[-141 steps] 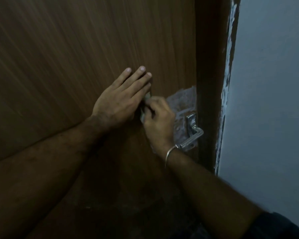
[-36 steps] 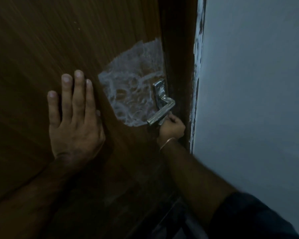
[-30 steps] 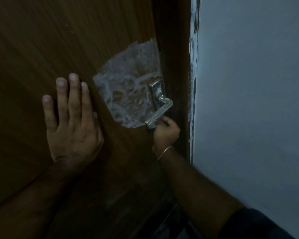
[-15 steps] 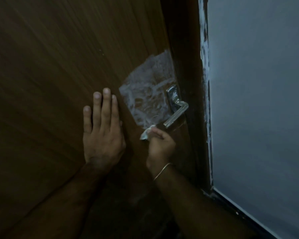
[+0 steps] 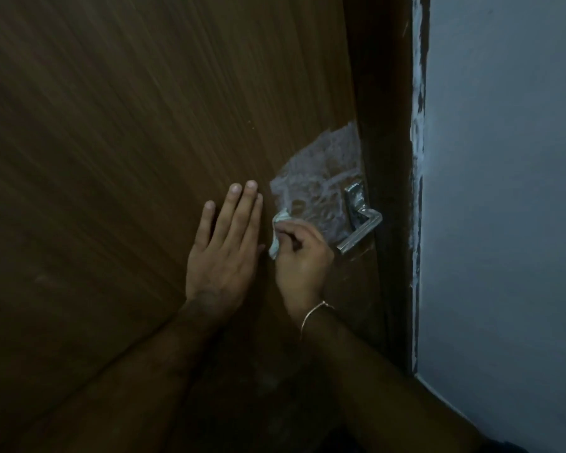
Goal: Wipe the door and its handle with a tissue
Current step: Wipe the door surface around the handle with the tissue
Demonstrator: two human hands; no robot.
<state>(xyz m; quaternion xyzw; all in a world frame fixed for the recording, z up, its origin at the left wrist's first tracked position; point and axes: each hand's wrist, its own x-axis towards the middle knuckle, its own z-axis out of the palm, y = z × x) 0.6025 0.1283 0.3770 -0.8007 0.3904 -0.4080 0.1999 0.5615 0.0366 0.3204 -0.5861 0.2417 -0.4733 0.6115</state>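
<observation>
Landmark: the metal handle (image 5: 360, 220), a lever fixed near the right edge of the door (image 5: 144, 125).
Right wrist: a thin bangle (image 5: 314, 313) circles it, below and left of the handle.
Right hand (image 5: 303, 256): just left of and below the handle's free end, fingers curled round a wad of tissue (image 5: 276, 233), holding it against the wood.
Tissue: pale and crumpled, showing at the left side of the right hand, left of the handle and apart from it.
Left hand (image 5: 224, 256): further left of the handle, flat on the door with straight fingers pointing up, holding nothing; its fingers lie just beside the tissue.
Whitish patch (image 5: 317, 191): a cloudy smeared area on the door, directly left of and above the handle.
Door frame (image 5: 386, 158): dark wood, just right of the handle.
Wall (image 5: 504, 191): pale, right of the frame, farthest from the handle.
</observation>
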